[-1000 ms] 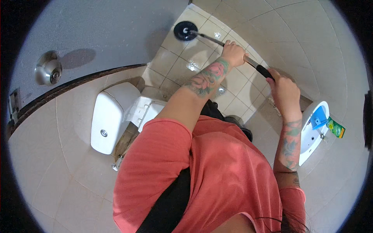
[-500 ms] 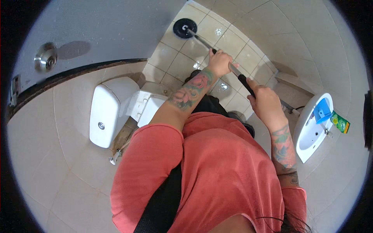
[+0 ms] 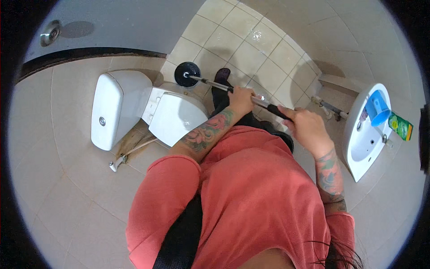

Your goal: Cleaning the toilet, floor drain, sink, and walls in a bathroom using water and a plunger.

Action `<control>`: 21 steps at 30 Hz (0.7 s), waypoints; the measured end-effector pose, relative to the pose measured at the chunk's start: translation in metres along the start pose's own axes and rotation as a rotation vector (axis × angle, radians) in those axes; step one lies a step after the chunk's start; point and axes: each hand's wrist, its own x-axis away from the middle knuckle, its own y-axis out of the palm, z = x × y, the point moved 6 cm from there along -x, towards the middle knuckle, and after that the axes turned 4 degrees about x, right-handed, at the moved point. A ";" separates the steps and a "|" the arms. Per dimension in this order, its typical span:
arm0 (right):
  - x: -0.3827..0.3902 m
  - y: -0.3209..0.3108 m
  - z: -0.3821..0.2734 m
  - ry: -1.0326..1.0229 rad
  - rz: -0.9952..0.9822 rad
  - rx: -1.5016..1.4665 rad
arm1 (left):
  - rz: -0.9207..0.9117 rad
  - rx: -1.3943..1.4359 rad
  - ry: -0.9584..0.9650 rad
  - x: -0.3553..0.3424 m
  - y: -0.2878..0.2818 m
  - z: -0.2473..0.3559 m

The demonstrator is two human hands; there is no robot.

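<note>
I hold a long-handled floor tool with a metal shaft (image 3: 210,82) and a round black head (image 3: 186,74). My left hand (image 3: 241,99) grips the shaft at its middle. My right hand (image 3: 306,127) is closed around the black grip at the shaft's near end. The black head rests on the tiled floor beside the toilet (image 3: 177,117), whose white lid is down. The white cistern (image 3: 114,107) stands against the wall to the left. A dark shoe (image 3: 221,78) shows on the floor just behind the shaft.
A white washbasin (image 3: 363,134) hangs on the right wall, with a blue cup (image 3: 378,109) and a green package (image 3: 400,126) on its rim. A water hose and valve (image 3: 117,160) run along the wall below the cistern. A grey door with a round knob (image 3: 49,33) is at upper left.
The black head has moved from the open tiled floor toward the toilet, and both hands have come nearer to me with the shaft. The view has tilted down toward the toilet.
</note>
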 end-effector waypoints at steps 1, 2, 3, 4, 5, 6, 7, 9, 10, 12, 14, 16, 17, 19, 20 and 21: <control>0.008 -0.003 0.009 0.040 0.024 0.053 | 0.017 0.068 0.005 -0.004 0.004 0.012; 0.012 -0.005 0.017 0.044 0.025 0.054 | 0.016 0.069 0.009 -0.009 0.010 0.025; 0.016 -0.011 0.029 0.094 0.066 0.077 | 0.054 0.074 -0.002 -0.014 0.010 0.041; 0.021 -0.016 0.039 0.141 0.108 0.103 | 0.096 0.080 -0.013 -0.020 0.010 0.055; 0.026 -0.021 0.046 0.167 0.164 0.113 | 0.095 0.082 -0.005 -0.027 0.015 0.065; 0.030 -0.023 0.051 0.171 0.169 0.117 | 0.099 0.123 0.032 -0.038 0.018 0.074; 0.033 -0.027 0.056 0.194 0.211 0.157 | 0.105 0.163 0.069 -0.049 0.022 0.081; 0.036 -0.027 0.069 0.241 0.263 0.187 | 0.118 0.150 0.136 -0.070 0.028 0.094; 0.035 -0.025 0.071 0.244 0.270 0.192 | 0.130 0.137 0.199 -0.083 0.028 0.102; 0.033 -0.020 0.079 0.393 0.320 0.123 | 0.108 0.115 0.220 -0.111 0.032 0.106; 0.024 -0.005 0.089 0.436 0.361 0.059 | 0.025 -0.007 0.310 -0.142 0.043 0.112; 0.012 0.017 0.090 0.457 0.393 -0.010 | -0.003 -0.053 0.343 -0.173 0.053 0.093; 0.004 0.028 0.086 0.417 0.385 -0.039 | -0.023 -0.095 0.373 -0.181 0.057 0.087; -0.001 0.044 0.081 0.350 0.383 -0.140 | -0.089 -0.129 0.372 -0.181 0.062 0.080; 0.002 0.046 0.082 0.352 0.381 -0.138 | -0.149 -0.161 0.367 -0.180 0.066 0.077; 0.005 0.050 0.080 0.334 0.365 -0.174 | -0.152 -0.157 0.384 -0.174 0.068 0.076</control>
